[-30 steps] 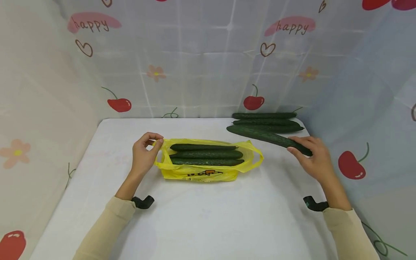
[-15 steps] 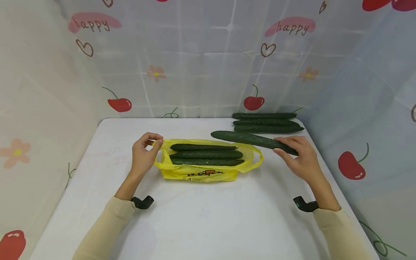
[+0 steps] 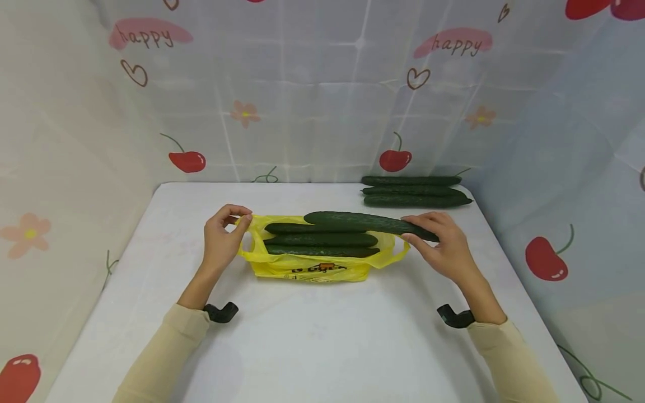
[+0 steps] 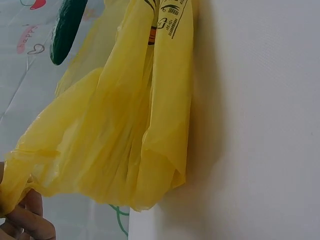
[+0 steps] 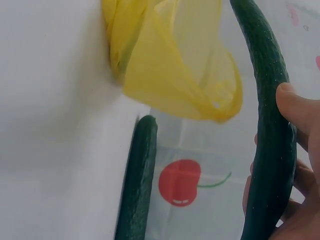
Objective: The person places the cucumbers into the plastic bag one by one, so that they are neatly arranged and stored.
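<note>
A yellow plastic bag (image 3: 312, 270) lies on the table with its mouth spread, and three cucumbers (image 3: 322, 240) are side by side inside. At its left end my left hand (image 3: 224, 235) pinches the bag's handle; the left wrist view shows the yellow film (image 4: 115, 125) stretched from those fingers. My right hand (image 3: 443, 246) grips one end of another cucumber (image 3: 363, 221). That cucumber hangs above the back edge of the bag, its far end over the opening. Thumb and fingers wrap around the held cucumber (image 5: 272, 125) in the right wrist view.
Three more cucumbers (image 3: 415, 190) lie in a row at the table's back right corner. The white table (image 3: 312, 341) meets a curtain (image 3: 322, 112) printed with cherries and hearts at the back, with similar sheets on both sides.
My right hand has carried the cucumber leftward, from beside the back-right row to above the bag. The left hand has stayed at the handle.
</note>
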The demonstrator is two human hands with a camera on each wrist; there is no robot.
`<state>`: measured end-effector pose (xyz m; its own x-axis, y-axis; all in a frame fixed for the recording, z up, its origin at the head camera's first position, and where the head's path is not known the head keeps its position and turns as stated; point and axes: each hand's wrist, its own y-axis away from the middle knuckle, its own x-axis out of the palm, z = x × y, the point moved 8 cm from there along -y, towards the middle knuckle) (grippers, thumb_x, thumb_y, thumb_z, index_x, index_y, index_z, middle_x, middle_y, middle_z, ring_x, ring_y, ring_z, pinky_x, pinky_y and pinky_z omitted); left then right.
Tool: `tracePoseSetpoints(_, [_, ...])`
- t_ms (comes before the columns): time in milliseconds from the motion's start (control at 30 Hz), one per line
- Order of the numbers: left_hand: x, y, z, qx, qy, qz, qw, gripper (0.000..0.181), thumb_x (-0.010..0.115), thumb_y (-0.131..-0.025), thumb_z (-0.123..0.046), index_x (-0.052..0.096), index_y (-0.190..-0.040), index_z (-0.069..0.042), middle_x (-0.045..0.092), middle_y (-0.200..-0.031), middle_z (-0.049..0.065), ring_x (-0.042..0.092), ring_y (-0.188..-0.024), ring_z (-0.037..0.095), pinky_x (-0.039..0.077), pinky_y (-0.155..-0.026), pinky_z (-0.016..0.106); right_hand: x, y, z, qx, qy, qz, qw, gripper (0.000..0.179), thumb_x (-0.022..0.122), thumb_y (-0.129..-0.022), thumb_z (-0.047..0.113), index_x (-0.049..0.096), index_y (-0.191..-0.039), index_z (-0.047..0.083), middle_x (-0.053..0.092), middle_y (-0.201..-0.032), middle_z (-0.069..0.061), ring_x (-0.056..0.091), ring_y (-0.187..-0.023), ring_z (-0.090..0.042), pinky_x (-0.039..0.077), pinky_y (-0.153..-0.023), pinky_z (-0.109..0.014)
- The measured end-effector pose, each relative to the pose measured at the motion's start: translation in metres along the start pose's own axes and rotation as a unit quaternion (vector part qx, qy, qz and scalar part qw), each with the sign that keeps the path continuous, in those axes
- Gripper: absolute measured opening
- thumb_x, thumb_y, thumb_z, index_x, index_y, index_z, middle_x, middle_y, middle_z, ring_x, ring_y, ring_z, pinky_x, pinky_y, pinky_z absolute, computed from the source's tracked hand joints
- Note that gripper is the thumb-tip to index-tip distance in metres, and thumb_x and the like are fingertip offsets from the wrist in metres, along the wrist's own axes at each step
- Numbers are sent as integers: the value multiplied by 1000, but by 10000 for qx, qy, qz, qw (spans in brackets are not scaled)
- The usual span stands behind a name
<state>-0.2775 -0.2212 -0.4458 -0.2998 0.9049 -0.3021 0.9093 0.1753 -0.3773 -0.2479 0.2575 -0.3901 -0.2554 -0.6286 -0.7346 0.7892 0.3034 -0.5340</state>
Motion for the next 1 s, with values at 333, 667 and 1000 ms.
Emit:
tracePoseSetpoints(333, [-1, -1, -2, 15, 32, 19, 10000, 14, 72, -104, -13, 75, -113, -3, 74, -110, 15, 58, -90, 13, 47, -79, 14, 27, -19, 34, -156, 463, 390, 9980, 42, 88, -90, 28, 78, -131, 22, 77, -117, -8, 62, -113, -28, 60, -78, -50])
tracePoseSetpoints(667, [-3, 3, 0, 12, 47, 113, 9999, 14, 74, -103, -18, 76, -113, -8, 75, -110, 9, 58, -93, 13, 47, -83, 16, 65, -19, 58, -281, 665, 278, 9970, 40, 86, -92, 37, 78, -129, 23, 76, -115, -3, 63, -105, -25, 58, -64, -39])
tracePoseSetpoints(1000, [-4, 8, -27, -176, 47, 45, 9998, 14, 70, -104, -7, 73, -112, 3, 72, -111, 22, 58, -92, 19, 45, -82, 13, 89, -25, 70, 59, 701, 455, 9965, 39, 80, -98, 35, 74, -134, 20, 74, -120, -5, 62, -109, -29, 61, -81, -47])
